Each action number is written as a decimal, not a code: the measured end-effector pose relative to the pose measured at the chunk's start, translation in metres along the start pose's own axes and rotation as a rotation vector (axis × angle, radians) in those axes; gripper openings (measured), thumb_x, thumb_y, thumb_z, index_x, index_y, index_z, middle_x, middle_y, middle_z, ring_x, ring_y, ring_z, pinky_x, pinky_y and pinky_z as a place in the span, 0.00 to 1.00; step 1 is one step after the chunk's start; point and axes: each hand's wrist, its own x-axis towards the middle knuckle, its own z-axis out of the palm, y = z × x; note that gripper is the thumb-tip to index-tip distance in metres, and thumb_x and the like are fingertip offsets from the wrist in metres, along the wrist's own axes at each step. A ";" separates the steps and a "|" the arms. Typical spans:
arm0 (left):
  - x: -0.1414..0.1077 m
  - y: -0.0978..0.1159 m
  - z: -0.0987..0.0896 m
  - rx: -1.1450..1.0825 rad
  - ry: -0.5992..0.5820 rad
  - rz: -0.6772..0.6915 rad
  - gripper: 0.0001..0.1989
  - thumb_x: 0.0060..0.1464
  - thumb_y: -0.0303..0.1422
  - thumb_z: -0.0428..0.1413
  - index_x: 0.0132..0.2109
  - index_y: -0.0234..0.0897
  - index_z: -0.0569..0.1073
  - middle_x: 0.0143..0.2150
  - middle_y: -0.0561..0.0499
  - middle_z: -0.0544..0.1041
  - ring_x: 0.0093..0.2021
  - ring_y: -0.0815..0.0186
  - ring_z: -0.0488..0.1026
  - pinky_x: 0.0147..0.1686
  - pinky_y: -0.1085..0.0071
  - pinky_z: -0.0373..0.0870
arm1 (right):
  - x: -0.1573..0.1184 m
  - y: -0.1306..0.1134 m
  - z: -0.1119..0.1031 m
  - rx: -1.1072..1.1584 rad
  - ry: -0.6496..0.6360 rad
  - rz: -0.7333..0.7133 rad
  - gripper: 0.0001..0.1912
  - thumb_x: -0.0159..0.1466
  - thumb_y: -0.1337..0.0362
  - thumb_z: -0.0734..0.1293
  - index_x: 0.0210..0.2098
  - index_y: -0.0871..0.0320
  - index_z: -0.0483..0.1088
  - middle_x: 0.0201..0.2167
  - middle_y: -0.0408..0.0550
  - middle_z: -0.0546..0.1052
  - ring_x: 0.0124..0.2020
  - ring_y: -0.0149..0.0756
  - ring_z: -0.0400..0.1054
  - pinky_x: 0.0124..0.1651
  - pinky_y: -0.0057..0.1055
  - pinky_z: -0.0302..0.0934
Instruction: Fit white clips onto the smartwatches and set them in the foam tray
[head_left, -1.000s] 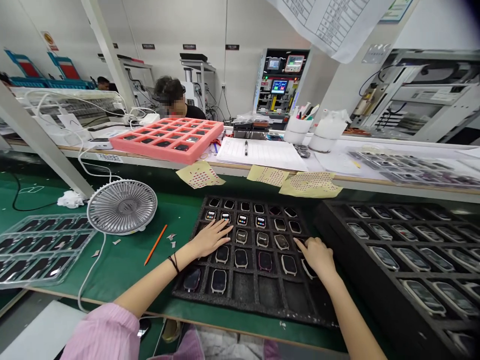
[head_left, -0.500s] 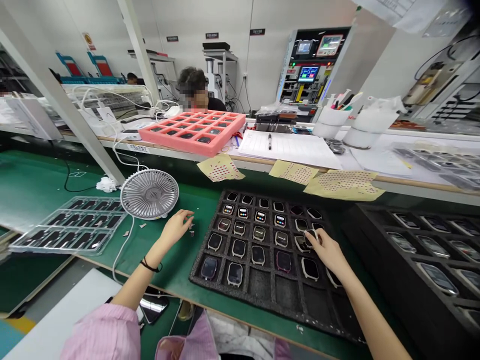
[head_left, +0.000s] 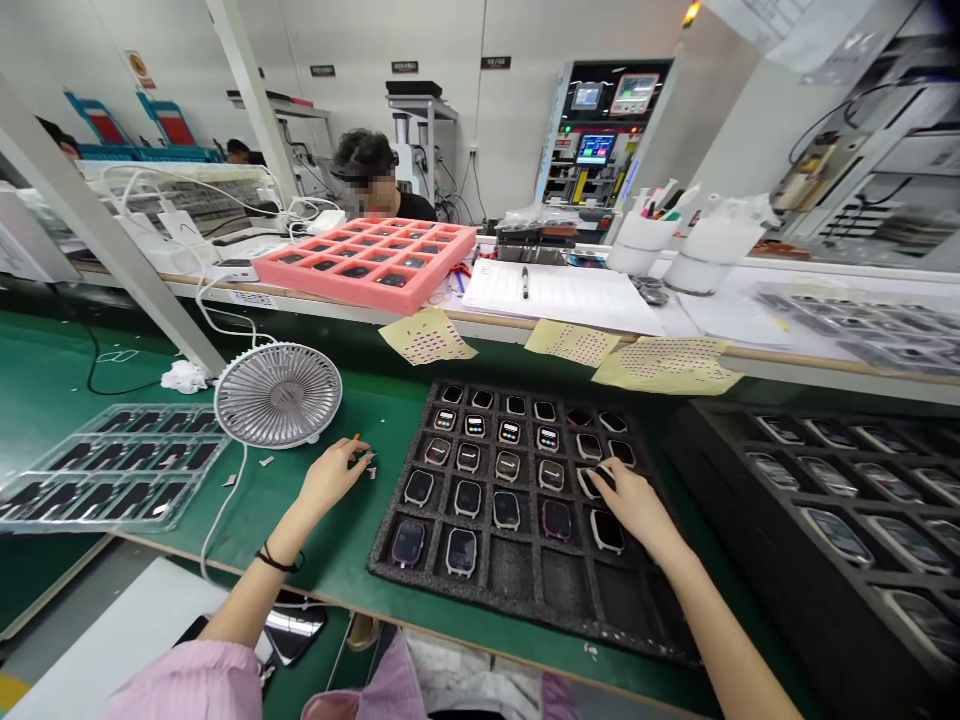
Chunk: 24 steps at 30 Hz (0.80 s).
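Note:
A black foam tray (head_left: 450, 385) of watches lies on the green table in front of me. My right hand (head_left: 626, 500) reaches into its right part, fingers on a watch (head_left: 589, 484) in the third row; the fingertips partly cover it. Four watches in the second row, one being this watch (head_left: 548, 438), have lit screens. My left hand (head_left: 332, 482) is over the table left of the tray, fingers bent together near small paper scraps (head_left: 373, 473). A small orange tip shows at its fingers; what they hold is too small to name.
A white fan (head_left: 278, 395) and a clear tray of black parts (head_left: 97, 480) are at the left. Another black foam tray (head_left: 720, 500) of watches stands at the right. A pink foam tray (head_left: 360, 290) sits on the shelf, with a person (head_left: 409, 205) behind it.
My right hand has lowered the watch it held into the tray. My left hand's fingers have come down to the scraps, and an orange tip now shows there. The view has shifted slightly.

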 end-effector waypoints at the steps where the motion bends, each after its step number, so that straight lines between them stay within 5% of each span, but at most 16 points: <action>1: 0.000 0.000 0.000 0.002 0.003 0.004 0.17 0.57 0.41 0.46 0.44 0.38 0.74 0.47 0.46 0.75 0.41 0.59 0.75 0.37 0.69 0.69 | 0.000 0.000 0.000 0.021 0.011 0.008 0.10 0.58 0.54 0.60 0.31 0.54 0.64 0.29 0.52 0.77 0.31 0.48 0.72 0.33 0.36 0.61; 8: 0.001 0.004 -0.004 0.008 0.007 -0.014 0.19 0.57 0.42 0.45 0.46 0.37 0.73 0.49 0.46 0.74 0.42 0.59 0.74 0.35 0.70 0.68 | 0.004 0.008 -0.006 0.649 0.038 0.113 0.22 0.48 0.45 0.71 0.33 0.55 0.67 0.27 0.46 0.76 0.26 0.39 0.71 0.27 0.33 0.65; 13: 0.001 0.008 -0.004 -0.015 -0.001 -0.003 0.18 0.57 0.41 0.45 0.46 0.38 0.73 0.48 0.46 0.74 0.41 0.60 0.74 0.34 0.71 0.67 | 0.002 -0.002 -0.005 0.866 0.066 0.177 0.28 0.38 0.54 0.78 0.36 0.57 0.71 0.31 0.47 0.78 0.34 0.41 0.73 0.42 0.39 0.67; 16: 0.001 0.010 -0.004 -0.023 0.006 0.001 0.18 0.57 0.41 0.45 0.45 0.39 0.74 0.48 0.46 0.73 0.41 0.60 0.74 0.34 0.71 0.68 | 0.003 -0.010 -0.006 1.001 0.051 0.226 0.28 0.40 0.58 0.79 0.40 0.56 0.73 0.33 0.48 0.79 0.38 0.42 0.73 0.45 0.38 0.67; 21: 0.000 0.009 -0.003 -0.022 0.015 0.004 0.18 0.57 0.41 0.45 0.45 0.39 0.73 0.48 0.46 0.73 0.41 0.60 0.75 0.35 0.71 0.68 | 0.008 -0.014 -0.005 1.322 -0.104 0.409 0.17 0.49 0.56 0.75 0.36 0.57 0.75 0.28 0.48 0.77 0.31 0.39 0.73 0.31 0.34 0.71; 24: 0.000 0.009 -0.002 -0.029 0.007 0.008 0.19 0.57 0.42 0.44 0.45 0.39 0.74 0.50 0.45 0.73 0.42 0.59 0.75 0.33 0.71 0.68 | 0.008 -0.016 -0.004 1.382 -0.113 0.426 0.14 0.51 0.58 0.74 0.36 0.57 0.76 0.31 0.48 0.78 0.35 0.40 0.74 0.37 0.33 0.73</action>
